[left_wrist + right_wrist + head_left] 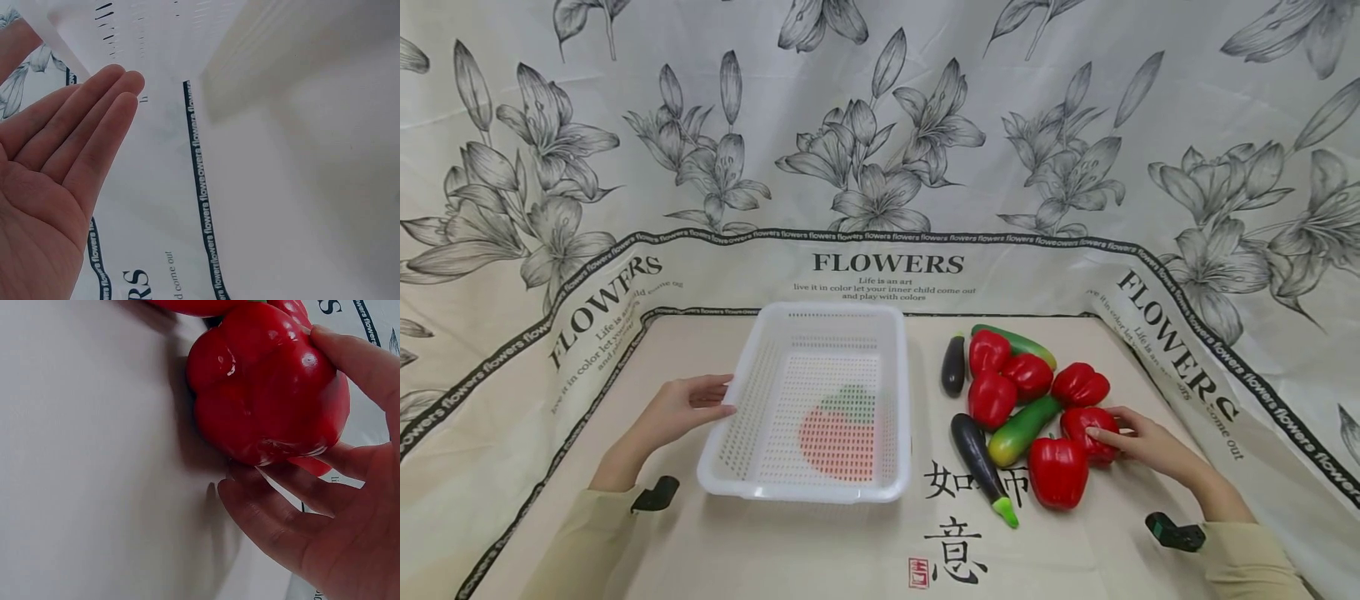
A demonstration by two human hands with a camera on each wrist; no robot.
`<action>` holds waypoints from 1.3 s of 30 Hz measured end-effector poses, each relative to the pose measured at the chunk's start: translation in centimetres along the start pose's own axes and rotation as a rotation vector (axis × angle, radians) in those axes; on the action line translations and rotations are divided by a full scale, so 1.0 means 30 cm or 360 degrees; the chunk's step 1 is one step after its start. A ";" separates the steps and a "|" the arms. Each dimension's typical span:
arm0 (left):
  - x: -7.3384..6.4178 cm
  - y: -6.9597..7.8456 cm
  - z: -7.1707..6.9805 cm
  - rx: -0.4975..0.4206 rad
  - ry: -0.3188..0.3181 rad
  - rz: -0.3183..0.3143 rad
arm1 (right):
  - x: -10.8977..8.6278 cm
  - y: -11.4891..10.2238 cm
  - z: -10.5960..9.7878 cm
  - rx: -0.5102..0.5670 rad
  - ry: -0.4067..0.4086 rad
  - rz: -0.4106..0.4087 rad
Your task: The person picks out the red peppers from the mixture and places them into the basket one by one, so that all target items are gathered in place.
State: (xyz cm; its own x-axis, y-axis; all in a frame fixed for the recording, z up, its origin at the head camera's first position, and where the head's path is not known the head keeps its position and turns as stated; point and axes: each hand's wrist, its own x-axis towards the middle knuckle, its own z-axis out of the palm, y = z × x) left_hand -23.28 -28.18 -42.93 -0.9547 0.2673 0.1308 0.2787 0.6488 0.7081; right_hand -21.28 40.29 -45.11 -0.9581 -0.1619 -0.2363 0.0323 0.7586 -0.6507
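Observation:
A white perforated plastic basket (895, 492) stands left of the middle of the table. My left hand (688, 404) is at its left rim, thumb and fingertips right at the edge. In the left wrist view the left fingers (94, 125) are straight beside the basket's wall (144, 37). On the right, my right hand (1146, 442) holds a red bell pepper (1082, 429) by its right side. The right wrist view shows the thumb on one side of that pepper (269, 394) and fingers along the other. Another red bell pepper (1058, 473) lies just in front of it.
Several more red bell peppers (992, 400) cluster behind, with a green cucumber (1018, 343) at the back and a green-yellow one (1022, 432) between them. A small eggplant (953, 367) and a longer eggplant (981, 458) lie on the cluster's left. Flowered cloth (880, 125) walls the table.

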 end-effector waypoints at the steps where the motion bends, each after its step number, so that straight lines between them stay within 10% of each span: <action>1: -0.001 -0.001 0.000 0.0000 -0.0003 0.0001 | 0.000 0.001 0.000 0.0012 -0.0006 0.0004; 39: -0.001 -0.009 -0.003 -0.0086 -0.0018 -0.0019 | -0.008 -0.011 0.000 0.0128 0.0155 -0.0003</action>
State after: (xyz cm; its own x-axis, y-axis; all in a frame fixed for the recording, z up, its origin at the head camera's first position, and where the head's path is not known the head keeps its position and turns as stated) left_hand -23.33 -28.42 -43.07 -0.9566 0.2681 0.1143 0.2608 0.6124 0.7463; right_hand -21.07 40.07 -44.85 -0.9811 -0.0984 -0.1664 0.0494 0.7046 -0.7079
